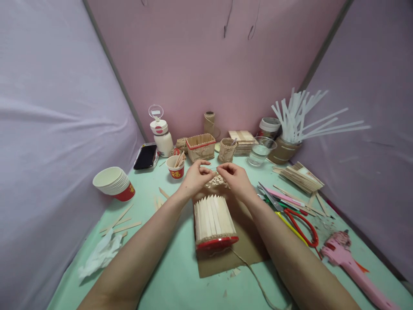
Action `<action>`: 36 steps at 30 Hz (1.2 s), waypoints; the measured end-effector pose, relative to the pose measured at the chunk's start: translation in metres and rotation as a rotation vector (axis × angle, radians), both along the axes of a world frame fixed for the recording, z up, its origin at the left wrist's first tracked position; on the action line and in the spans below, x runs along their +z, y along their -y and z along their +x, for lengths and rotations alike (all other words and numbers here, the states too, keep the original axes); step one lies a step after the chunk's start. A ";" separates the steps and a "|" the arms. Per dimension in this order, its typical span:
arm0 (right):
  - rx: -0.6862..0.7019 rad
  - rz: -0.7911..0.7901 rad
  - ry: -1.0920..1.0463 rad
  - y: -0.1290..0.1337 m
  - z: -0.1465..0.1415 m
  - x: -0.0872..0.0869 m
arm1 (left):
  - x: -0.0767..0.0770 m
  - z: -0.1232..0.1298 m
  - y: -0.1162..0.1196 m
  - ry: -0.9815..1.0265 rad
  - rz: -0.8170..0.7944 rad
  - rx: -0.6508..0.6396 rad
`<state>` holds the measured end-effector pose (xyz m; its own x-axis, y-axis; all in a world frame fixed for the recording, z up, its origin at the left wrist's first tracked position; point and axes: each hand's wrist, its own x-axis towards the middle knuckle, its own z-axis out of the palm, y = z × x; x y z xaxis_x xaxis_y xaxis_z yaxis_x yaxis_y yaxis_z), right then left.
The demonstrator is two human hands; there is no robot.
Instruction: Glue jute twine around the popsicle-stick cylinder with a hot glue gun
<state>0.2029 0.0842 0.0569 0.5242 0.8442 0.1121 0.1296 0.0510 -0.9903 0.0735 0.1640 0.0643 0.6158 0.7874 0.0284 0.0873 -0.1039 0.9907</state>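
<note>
My left hand point(197, 177) and my right hand point(236, 178) are close together over a small heap of wood chips point(217, 181). The fingers of each are drawn into a pinch. Whatever lies between the fingertips is too small to make out. Nearer to me, a cup covered in pointed wooden sticks point(213, 218) lies on its side on a brown cardboard sheet point(247, 234). Its red rim point(217, 243) faces me, with twine wound beside it. A loose length of twine point(254, 277) trails from there toward the table's front.
At right lie scissors point(300, 224), pens and a pink glue gun point(350, 262). White strips point(293, 116) stand in a pot behind a bowl of water point(259, 153). At left are stacked paper cups point(114, 183), a phone point(146, 156), a bottle point(163, 140) and crumpled tissue point(101, 254).
</note>
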 end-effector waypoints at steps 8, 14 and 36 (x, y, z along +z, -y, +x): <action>0.173 -0.041 0.275 0.004 0.008 0.001 | -0.008 0.004 0.001 -0.044 0.096 -0.030; 0.148 -0.071 0.167 0.001 0.012 -0.006 | -0.004 0.005 0.005 -0.060 0.052 -0.009; 0.071 -0.066 -0.027 0.000 0.014 -0.003 | 0.002 0.003 0.005 -0.104 -0.103 0.029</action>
